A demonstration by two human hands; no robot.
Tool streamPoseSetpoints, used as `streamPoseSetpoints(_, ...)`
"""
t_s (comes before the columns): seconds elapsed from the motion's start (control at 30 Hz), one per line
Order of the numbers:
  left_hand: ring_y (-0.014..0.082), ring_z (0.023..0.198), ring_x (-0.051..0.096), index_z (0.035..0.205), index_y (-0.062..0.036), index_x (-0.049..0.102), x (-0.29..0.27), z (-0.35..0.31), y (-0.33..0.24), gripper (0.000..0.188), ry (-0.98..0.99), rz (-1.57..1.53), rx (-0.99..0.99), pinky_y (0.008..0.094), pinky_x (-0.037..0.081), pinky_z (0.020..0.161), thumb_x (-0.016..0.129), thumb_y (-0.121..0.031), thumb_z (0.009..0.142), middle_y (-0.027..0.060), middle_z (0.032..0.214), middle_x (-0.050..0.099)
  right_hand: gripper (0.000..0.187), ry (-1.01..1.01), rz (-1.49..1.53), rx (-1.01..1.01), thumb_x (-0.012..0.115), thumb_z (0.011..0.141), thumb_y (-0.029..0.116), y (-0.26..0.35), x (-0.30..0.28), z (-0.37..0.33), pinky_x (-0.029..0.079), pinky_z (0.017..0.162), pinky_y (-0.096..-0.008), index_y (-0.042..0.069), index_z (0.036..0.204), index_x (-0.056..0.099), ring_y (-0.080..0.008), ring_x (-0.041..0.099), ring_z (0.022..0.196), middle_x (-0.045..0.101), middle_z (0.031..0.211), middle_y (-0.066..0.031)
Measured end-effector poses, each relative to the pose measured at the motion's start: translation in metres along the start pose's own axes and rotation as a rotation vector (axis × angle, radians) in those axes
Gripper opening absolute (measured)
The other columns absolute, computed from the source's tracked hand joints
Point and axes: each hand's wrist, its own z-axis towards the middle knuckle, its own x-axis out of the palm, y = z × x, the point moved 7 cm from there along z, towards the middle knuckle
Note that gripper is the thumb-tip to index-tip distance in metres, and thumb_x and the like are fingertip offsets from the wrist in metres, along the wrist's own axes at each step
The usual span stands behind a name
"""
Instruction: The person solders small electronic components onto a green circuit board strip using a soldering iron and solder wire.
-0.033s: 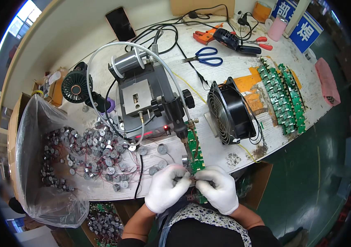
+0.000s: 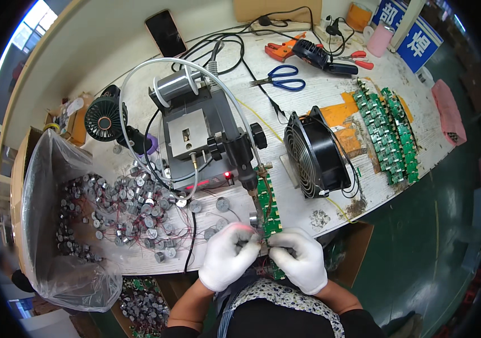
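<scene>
A strip of green circuit boards (image 2: 271,217) runs from under the soldering head (image 2: 248,176) down between my white-gloved hands, close to my body. My left hand (image 2: 228,256) is on its left side, thumb and fingers pinched together; whatever is in that pinch is too small to make out. On the other side, my right hand (image 2: 299,260) has its fingers closed on the strip, its thumb covering part of it. A small round metal motor (image 2: 253,219) stands just left of the strip, by the soldering tip. Thin red wires show below the hands.
Many small motors (image 2: 139,205) with red wires spread left, beside a plastic-lined box (image 2: 29,180). The soldering machine (image 2: 190,135) carries a solder spool. A black fan (image 2: 319,155) stands right; more boards (image 2: 384,135) lie beyond. Blue-handled scissors (image 2: 285,78) and a phone (image 2: 165,32) sit farther back.
The green board strip has shifted slightly near the hands. My left fingertips have drawn a little away from the right ones; otherwise both hands stay in place.
</scene>
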Motion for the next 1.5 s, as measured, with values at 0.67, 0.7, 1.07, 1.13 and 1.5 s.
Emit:
streamPoseSetpoints(0.67, 0.0058, 0.073, 0.055, 0.092, 0.0015, 0.058, -0.009, 0.003, 0.002, 0.010, -0.403, -0.257, 0.271, 0.0216, 0.047, 0.066, 0.061, -0.005, 0.086, 0.0032, 0.086, 0.061, 0.019, -0.020, 0.090, -0.010, 0.071, 0.075, 0.000, -0.002, 0.000, -0.012, 0.053, 0.065, -0.0263, 0.000, 0.093, 0.065, -0.0167, 0.065, 0.075, 0.066, 0.092, -0.0113)
streamPoseSetpoints(0.7, 0.0058, 0.073, 0.055, 0.092, 0.0015, 0.058, -0.009, 0.001, 0.000, 0.010, -0.403, -0.256, 0.271, 0.0216, 0.047, 0.066, 0.061, -0.005, 0.086, 0.0032, 0.086, 0.061, 0.019, -0.015, 0.103, 0.004, 0.071, 0.075, 0.000, -0.003, 0.000, -0.012, 0.052, 0.065, -0.0262, 0.000, 0.093, 0.065, -0.0165, 0.065, 0.075, 0.066, 0.092, -0.0113)
streamPoseSetpoints(1.07, 0.0045, 0.064, 0.051, 0.089, 0.0009, 0.055, 0.011, 0.003, 0.012, 0.012, -0.265, -0.469, -0.074, 0.0213, 0.044, 0.057, 0.062, -0.008, 0.089, 0.0005, 0.075, 0.058, 0.018, -0.028, 0.102, -0.007, 0.071, 0.075, 0.000, -0.002, 0.002, -0.012, 0.052, 0.065, -0.0263, 0.001, 0.092, 0.065, -0.0160, 0.065, 0.074, 0.066, 0.092, -0.0110)
streamPoseSetpoints(1.13, 0.0045, 0.064, 0.051, 0.090, 0.0007, 0.055, 0.012, 0.003, 0.010, 0.012, -0.292, -0.464, -0.074, 0.0215, 0.044, 0.057, 0.062, -0.009, 0.088, 0.0002, 0.075, 0.058, 0.018, -0.028, 0.095, -0.014, 0.071, 0.075, -0.001, -0.001, 0.003, -0.011, 0.052, 0.065, -0.0263, 0.001, 0.092, 0.065, -0.0159, 0.064, 0.074, 0.066, 0.092, -0.0109)
streamPoseSetpoints(1.5, 0.0058, 0.064, 0.051, 0.090, 0.0001, 0.055, 0.017, 0.004, 0.017, 0.014, -0.403, -0.567, -0.064, 0.0225, 0.042, 0.058, 0.064, -0.009, 0.086, 0.0008, 0.073, 0.058, 0.018, -0.066, 0.112, -0.015, 0.070, 0.076, -0.002, -0.001, 0.003, -0.008, 0.052, 0.066, -0.0256, 0.000, 0.093, 0.064, -0.0148, 0.064, 0.074, 0.065, 0.090, -0.0103)
